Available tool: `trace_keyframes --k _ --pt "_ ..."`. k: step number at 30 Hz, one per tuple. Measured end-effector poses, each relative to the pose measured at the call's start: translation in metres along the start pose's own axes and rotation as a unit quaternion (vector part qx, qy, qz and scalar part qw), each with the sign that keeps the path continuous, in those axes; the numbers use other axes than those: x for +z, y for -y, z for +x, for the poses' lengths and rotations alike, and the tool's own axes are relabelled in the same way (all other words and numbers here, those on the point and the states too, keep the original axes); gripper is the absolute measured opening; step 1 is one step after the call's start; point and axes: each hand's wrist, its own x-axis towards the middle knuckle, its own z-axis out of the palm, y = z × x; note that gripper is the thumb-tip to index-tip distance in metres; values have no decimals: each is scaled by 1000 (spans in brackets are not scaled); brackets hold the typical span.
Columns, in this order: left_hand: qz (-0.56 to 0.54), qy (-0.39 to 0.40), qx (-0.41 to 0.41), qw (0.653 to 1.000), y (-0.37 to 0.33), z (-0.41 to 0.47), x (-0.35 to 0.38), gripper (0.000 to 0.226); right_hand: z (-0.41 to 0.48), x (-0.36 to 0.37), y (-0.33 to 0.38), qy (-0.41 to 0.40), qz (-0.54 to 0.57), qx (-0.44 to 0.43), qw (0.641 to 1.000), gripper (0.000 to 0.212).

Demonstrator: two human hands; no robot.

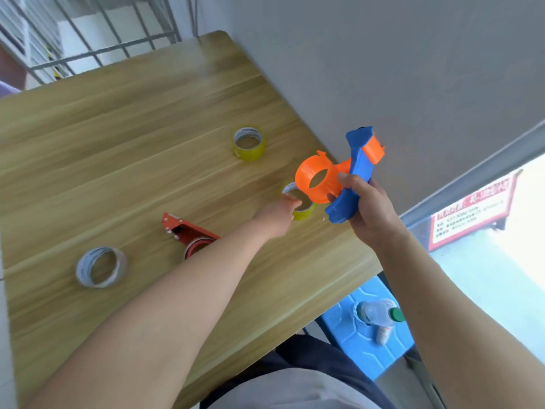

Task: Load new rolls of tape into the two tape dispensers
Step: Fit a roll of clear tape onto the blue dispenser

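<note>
Right hand [367,206], right of centre, raised above the table edge, fingers wrapped round the blue handle of the blue-and-orange tape dispenser [339,175]; thumb on the orange part. Its orange hub is bare, facing left toward the frame centre. Right forearm runs down to the lower right corner, cut off by the frame.

Left hand [280,215], centre frame, arm stretched forward from the lower left, fingers reaching into or onto a yellow tape roll [303,209] lying flat on the wooden table [118,128]. Motion blur plus the dispenser hub overlapping the roll: cannot tell whether the fingers are clamped on it or only touching.

Second yellow roll [248,143] lies flat above centre, well apart from both hands. Red dispenser [185,231] lies left of the left forearm, its lower end hidden behind the arm. White tape roll [101,267] flat at lower left.

Lower right, below the table edge: blue plastic stool [354,335] with a clear bottle [379,312], green cap, lying on it.
</note>
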Motion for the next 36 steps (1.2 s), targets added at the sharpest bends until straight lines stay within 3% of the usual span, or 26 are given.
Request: trace_keyframes --k 3,10,12,15,18,22,30,36 --pt "32 28 -12 999 -1 8 8 50 3 -16 0 -21 4 -2 1000 12" --pt "92 10 -34 995 -2 17 15 34 9 -29 0 -14 -26 9 1000 17" --pt "59 -6 -34 998 2 15 17 26 12 -28 -1 -6 -38 11 999 19" --pt "-96 -101 -66 988 8 11 7 20 15 -22 1 3 -49 13 999 19" --pt "-266 -203 -130 933 15 1 -19 20 18 -7 3 21 -54 7 998 17" --pt "-463 -274 -172 825 27 -30 -55 27 18 29 10 63 -46 -14 997 18" --pt "-600 -378 -213 672 75 -112 -106 25 11 113 16 170 -57 -50 982 22" --pt "-634 -428 -203 611 97 -178 -133 24 -13 174 1 255 -119 -51 958 36"
